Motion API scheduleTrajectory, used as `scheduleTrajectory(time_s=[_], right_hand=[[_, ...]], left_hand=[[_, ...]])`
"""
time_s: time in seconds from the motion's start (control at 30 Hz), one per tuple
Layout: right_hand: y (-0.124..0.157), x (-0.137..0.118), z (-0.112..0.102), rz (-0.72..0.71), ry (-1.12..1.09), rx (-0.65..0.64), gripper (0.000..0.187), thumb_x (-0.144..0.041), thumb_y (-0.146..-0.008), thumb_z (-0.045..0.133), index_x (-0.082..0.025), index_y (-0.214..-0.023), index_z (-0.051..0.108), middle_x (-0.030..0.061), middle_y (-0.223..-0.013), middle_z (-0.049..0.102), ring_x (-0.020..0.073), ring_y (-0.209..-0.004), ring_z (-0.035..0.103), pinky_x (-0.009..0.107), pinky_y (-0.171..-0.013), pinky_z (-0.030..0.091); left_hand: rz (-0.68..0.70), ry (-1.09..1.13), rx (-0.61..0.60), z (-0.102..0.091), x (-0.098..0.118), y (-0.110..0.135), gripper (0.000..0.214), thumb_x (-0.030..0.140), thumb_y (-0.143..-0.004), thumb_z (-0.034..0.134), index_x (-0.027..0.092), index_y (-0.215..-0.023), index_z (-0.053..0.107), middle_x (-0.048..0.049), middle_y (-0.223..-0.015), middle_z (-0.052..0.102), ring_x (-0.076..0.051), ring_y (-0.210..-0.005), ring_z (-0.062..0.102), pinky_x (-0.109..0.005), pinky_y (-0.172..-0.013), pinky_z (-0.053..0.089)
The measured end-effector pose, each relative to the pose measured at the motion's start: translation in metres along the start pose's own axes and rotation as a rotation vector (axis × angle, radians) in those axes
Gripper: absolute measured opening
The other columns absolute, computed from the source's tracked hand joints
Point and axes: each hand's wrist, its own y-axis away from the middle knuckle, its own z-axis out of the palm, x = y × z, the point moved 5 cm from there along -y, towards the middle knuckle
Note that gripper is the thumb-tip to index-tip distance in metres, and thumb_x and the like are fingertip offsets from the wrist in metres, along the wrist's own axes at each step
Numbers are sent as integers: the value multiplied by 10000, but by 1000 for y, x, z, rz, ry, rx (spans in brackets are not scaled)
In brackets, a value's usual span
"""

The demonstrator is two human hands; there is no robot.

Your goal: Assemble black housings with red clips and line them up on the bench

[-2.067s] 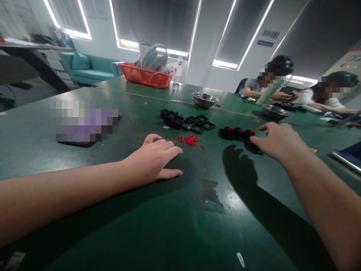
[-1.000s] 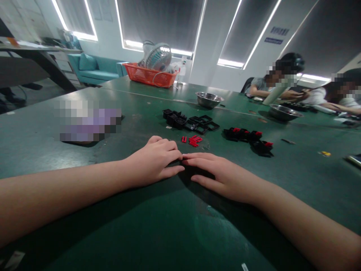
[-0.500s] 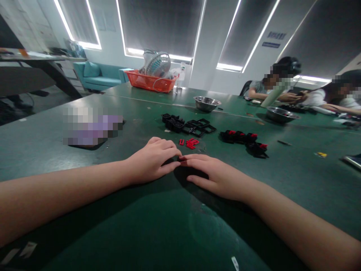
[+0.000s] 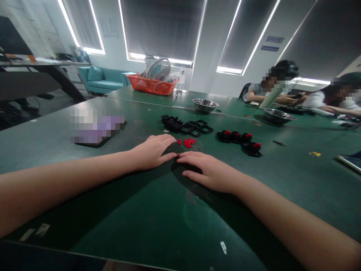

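Observation:
My left hand (image 4: 152, 151) lies on the green table (image 4: 135, 218), its fingers stretched toward several small red U-shaped plastic clips (image 4: 189, 142). Across from it, my right hand (image 4: 208, 169) rests palm down with the fingers extended and the thumb apart. The fingertips of both hands come close together; whether they touch I cannot tell. No held object shows in either hand. Just past the clips lie several black square plastic frames (image 4: 196, 128) and a cluster of black plastic housings (image 4: 172, 123). To the right, black assemblies (image 4: 237, 137) have red pieces fitted in them.
A steel bowl (image 4: 205, 105) stands behind the parts, and another bowl (image 4: 279, 116) farther right. An orange basket (image 4: 152, 85) holds a fan. A purple blurred item (image 4: 98, 130) lies at left. Two people sit at the far right; a thin dark tool (image 4: 279, 143) lies on the table.
My left fingers have straightened and spread away from the right fingertips, toward the red clips. The view has tilted slightly, showing the table's near edge. The parts stay in place.

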Motion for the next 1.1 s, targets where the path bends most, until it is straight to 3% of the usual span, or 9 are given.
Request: scheduleTrajectory(time_s=[0.3,0.47,0.83,1.1], right_hand=[[1,0,0,23,21,-27,386,-305,-927,533,-167,-1281,603,136,-1398,571,247,-1282,535,441,-1089,418],[1,1,0,16,6,-18,381,-317,-923,544,-183,-1274,609,128,-1393,576,244,-1273,543,436,-1085,422],[2,3,1,15,11,-29,399,-317,-928,533,-155,-1286,598,134,-1403,563,245,-1292,523,424,-1102,406],[2,4,1,28,11,-42,405,-319,-933,526,-159,-1299,591,128,-1417,551,235,-1303,513,405,-1110,396]], left_hand=[[-137,-104,21,-1,-26,-23,559,417,-964,414,52,-1387,418,-212,-1453,438,-323,-1370,394,-492,-1095,354],[-210,-119,38,0,-41,-38,627,431,-959,418,71,-1461,314,-213,-1559,276,-315,-1453,264,-494,-1134,302],[-190,-113,3,7,-54,-54,716,474,-968,394,86,-1529,175,-217,-1607,100,-334,-1487,137,-478,-1171,229],[-175,-127,-12,9,-55,-52,662,473,-986,358,111,-1523,221,-209,-1608,108,-334,-1491,104,-483,-1175,208]])
